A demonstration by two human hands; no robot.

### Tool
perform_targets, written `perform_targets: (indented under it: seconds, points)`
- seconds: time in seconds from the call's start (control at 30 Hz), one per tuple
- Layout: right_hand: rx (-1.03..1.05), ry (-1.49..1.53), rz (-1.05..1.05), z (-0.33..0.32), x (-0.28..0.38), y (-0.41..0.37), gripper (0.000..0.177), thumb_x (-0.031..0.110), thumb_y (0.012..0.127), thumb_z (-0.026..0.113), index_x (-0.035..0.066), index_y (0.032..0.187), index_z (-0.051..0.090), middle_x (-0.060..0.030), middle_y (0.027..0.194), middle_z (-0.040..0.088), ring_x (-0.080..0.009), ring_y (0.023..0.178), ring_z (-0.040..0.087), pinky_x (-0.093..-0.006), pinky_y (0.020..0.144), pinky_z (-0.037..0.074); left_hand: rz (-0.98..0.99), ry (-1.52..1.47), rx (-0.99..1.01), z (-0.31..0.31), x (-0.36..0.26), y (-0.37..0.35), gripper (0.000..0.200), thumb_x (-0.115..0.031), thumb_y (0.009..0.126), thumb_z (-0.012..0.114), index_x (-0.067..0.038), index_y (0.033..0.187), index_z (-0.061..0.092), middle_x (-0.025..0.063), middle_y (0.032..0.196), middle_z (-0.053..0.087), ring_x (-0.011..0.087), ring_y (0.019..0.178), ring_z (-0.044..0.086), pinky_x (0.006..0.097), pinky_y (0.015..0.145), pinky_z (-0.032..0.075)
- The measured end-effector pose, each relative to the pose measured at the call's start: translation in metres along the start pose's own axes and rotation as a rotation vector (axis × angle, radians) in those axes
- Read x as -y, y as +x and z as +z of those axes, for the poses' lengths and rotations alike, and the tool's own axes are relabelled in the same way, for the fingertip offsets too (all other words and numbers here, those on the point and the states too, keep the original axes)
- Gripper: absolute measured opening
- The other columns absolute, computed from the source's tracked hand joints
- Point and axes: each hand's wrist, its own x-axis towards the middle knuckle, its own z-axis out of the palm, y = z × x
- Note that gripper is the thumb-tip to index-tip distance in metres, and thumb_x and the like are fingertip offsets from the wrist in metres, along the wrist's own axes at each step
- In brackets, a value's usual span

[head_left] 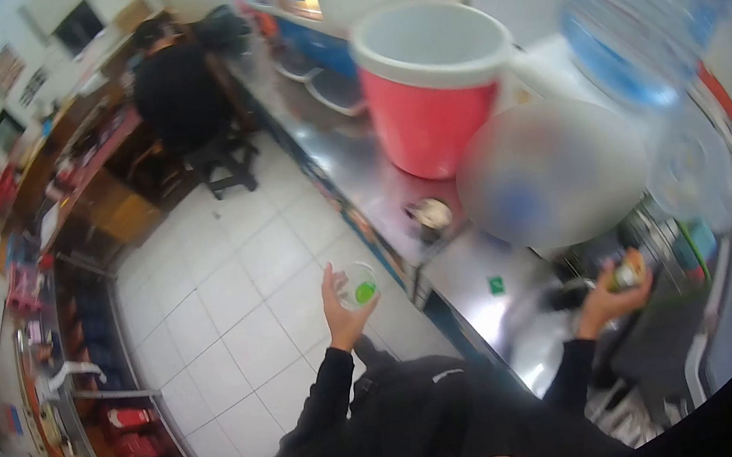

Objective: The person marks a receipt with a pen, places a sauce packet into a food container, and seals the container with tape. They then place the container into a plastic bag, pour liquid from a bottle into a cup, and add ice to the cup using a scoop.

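Observation:
My left hand (347,313) is closed around a small clear cup (358,277) with something bright green (365,292) on or in it, held over the tiled floor beside the counter. In my right hand (617,298) is a small container with yellowish and green tones (626,274); its exact kind is too small to make out. That hand is above the right part of the steel counter (457,276), near a rack with green edges (693,253). A small green square (497,286) lies on the counter between my hands.
A red bucket with a white rim (440,120) stands on the counter, with a small cup-like thing (429,214) before it. A large blue water bottle (636,22) is at upper right. A blurred round patch hides some counter. A person in black (179,96) sits at a desk.

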Motion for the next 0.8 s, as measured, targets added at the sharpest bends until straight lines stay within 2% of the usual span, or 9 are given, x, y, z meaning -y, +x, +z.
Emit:
perform_targets:
  seconds: [0.07,0.1,0.33,0.4,0.47,0.5,0.6,0.7,0.8]
  points:
    - [-0.164,-0.022,-0.079,0.012,0.058,0.006,0.057,0.011,0.081,0.076,-0.003,0.126,0.045,-0.0182,0.126,0.049,-0.033,0.114,0.051,-0.0446,0.102,0.037,-0.017,0.004,-0.055,-0.046,0.014,0.024,0.111,-0.019,0.06,0.09,-0.006,0.149,0.025,0.0135,0.122,0.053,0.0262,0.111,0.056,0.0375,0.085,0.049]
    - [-0.156,0.189,0.046,0.024,0.089,0.005,0.05,0.011,0.085,0.072,-0.002,0.125,0.046,-0.0146,0.12,0.051,-0.0287,0.111,0.053,-0.0404,0.096,0.042,-0.029,-0.001,-0.081,-0.069,0.021,0.036,0.11,-0.02,0.06,0.09,-0.006,0.149,0.025,0.0135,0.122,0.053,0.0261,0.111,0.056,0.0375,0.085,0.049]
    - [0.385,0.934,0.172,0.116,0.258,0.042,0.027,0.009,0.09,0.063,0.002,0.115,0.056,-0.0092,0.106,0.06,-0.0161,0.103,0.057,-0.0294,0.089,0.045,0.043,-0.092,-0.161,-0.159,0.058,0.118,0.113,-0.014,0.061,0.089,-0.006,0.15,0.02,0.0134,0.126,0.05,0.027,0.112,0.054,0.0379,0.091,0.047]
    - [0.486,0.896,0.067,0.131,0.298,0.062,0.025,0.011,0.09,0.062,0.001,0.113,0.059,-0.009,0.106,0.061,-0.0167,0.104,0.058,-0.0302,0.091,0.044,0.054,-0.134,-0.143,-0.165,0.057,0.144,0.114,-0.013,0.061,0.089,-0.007,0.15,0.019,0.0137,0.127,0.049,0.0271,0.112,0.053,0.0382,0.092,0.045]
    - [0.449,0.682,-0.154,0.156,0.324,0.071,0.026,0.014,0.089,0.062,0.001,0.112,0.059,-0.0111,0.107,0.062,-0.0208,0.105,0.059,-0.0339,0.092,0.044,0.042,-0.2,-0.112,-0.154,0.056,0.166,0.114,-0.014,0.061,0.089,-0.007,0.15,0.017,0.0138,0.128,0.049,0.027,0.113,0.053,0.0382,0.093,0.044]
    - [0.432,0.569,-0.267,0.168,0.332,0.078,0.027,0.015,0.089,0.062,0.001,0.112,0.06,-0.0121,0.108,0.062,-0.0228,0.105,0.059,-0.0357,0.093,0.044,0.067,-0.209,-0.086,-0.145,0.057,0.179,0.116,-0.015,0.061,0.088,-0.009,0.151,0.015,0.013,0.13,0.049,0.0271,0.113,0.054,0.0382,0.085,0.044]
    - [0.438,0.468,-0.455,0.24,0.328,0.076,0.024,0.019,0.088,0.061,0.001,0.103,0.064,-0.0129,0.103,0.064,-0.0275,0.101,0.059,-0.0423,0.098,0.039,0.096,-0.288,0.005,-0.107,0.051,0.222,0.117,-0.015,0.06,0.088,-0.009,0.151,0.015,0.0128,0.13,0.049,0.0272,0.113,0.054,0.0379,0.085,0.044]
    - [0.464,0.213,-0.46,0.29,0.316,0.048,0.018,0.02,0.086,0.059,0.003,0.084,0.066,-0.0104,0.088,0.066,-0.0274,0.09,0.059,-0.0453,0.098,0.036,0.158,-0.326,0.136,-0.074,0.033,0.261,0.117,-0.014,0.06,0.089,-0.005,0.15,0.015,0.013,0.128,0.05,0.0261,0.113,0.054,0.0366,0.089,0.044]
    - [0.384,0.221,-0.347,0.298,0.324,0.044,0.018,0.018,0.083,0.061,0.006,0.069,0.063,-0.0061,0.073,0.063,-0.025,0.078,0.058,-0.0451,0.096,0.034,0.192,-0.344,0.278,-0.047,0.036,0.297,0.119,-0.014,0.058,0.091,-0.002,0.148,0.014,0.0142,0.128,0.05,0.026,0.114,0.054,0.0362,0.09,0.044]
